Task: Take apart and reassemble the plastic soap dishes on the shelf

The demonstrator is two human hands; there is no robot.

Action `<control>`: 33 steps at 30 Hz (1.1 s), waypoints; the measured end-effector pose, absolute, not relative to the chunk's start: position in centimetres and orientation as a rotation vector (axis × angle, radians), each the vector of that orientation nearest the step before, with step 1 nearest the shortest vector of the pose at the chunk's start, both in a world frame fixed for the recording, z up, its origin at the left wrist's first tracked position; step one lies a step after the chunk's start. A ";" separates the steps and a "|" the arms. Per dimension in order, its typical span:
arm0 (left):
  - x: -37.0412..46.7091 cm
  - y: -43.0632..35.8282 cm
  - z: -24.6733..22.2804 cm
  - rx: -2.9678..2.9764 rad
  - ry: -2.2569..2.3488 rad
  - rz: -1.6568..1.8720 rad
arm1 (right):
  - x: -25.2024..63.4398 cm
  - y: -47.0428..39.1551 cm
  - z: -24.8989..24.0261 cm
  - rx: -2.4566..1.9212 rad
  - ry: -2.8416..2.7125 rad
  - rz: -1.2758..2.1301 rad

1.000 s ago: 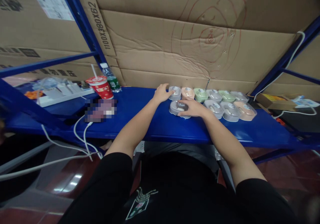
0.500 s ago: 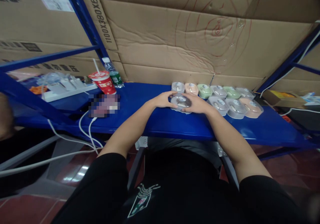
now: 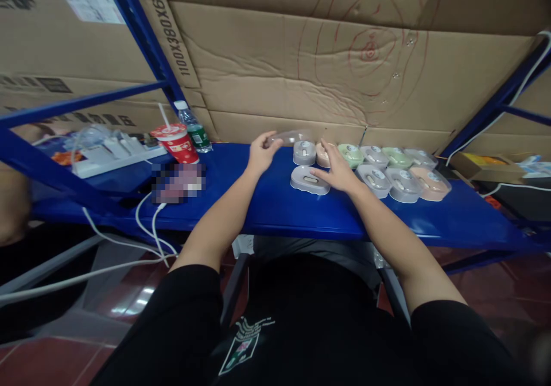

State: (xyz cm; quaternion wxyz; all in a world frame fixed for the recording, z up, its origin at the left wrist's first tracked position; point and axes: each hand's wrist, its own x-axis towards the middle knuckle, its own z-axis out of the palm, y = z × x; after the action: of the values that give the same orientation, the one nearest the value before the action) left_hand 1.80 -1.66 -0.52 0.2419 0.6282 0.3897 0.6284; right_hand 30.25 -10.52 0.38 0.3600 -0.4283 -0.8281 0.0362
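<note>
My left hand (image 3: 263, 151) pinches a clear plastic lid (image 3: 293, 138), held up and tilted at the back of the blue table. Below and to its right, a grey oval container (image 3: 309, 180) with a small pale piece on it sits uncovered on the table. My right hand (image 3: 338, 168) is open, its fingers spread, with the thumb at the right end of that container. Behind it stand a lidded grey container (image 3: 304, 153) and a peach container (image 3: 321, 155), the latter partly hidden by my right fingers.
More lidded containers in grey, green (image 3: 350, 155) and peach (image 3: 430, 184) stand in two rows on the right. A red paper cup (image 3: 177, 143) and a water bottle (image 3: 197, 133) stand on the left, near white cables (image 3: 157, 234). Cardboard (image 3: 258, 53) walls the back.
The clear lid has come off the grey container and moved up and left in my left hand. My right hand has opened and shifted slightly up and right.
</note>
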 end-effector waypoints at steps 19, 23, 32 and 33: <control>-5.1 0.1 0.7 0.594 1.502 1.669 | 29.8 -10.9 -0.5 -1.228 -2.475 0.282; -5.5 0.3 0.6 0.459 1.480 1.670 | 29.8 -11.1 -0.5 -1.246 -2.484 0.317; -6.1 0.7 0.1 0.327 1.423 1.684 | 30.0 -10.8 -0.7 -1.252 -2.521 0.295; -6.1 0.8 0.1 0.317 1.415 1.682 | 30.0 -10.8 -0.7 -1.253 -2.522 0.295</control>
State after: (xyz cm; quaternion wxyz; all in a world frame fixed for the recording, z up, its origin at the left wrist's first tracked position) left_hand -6.07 0.78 0.07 0.4446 0.1277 0.5707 0.6784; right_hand 30.04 -10.81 -0.69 0.1545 -0.4371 -0.8800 0.1031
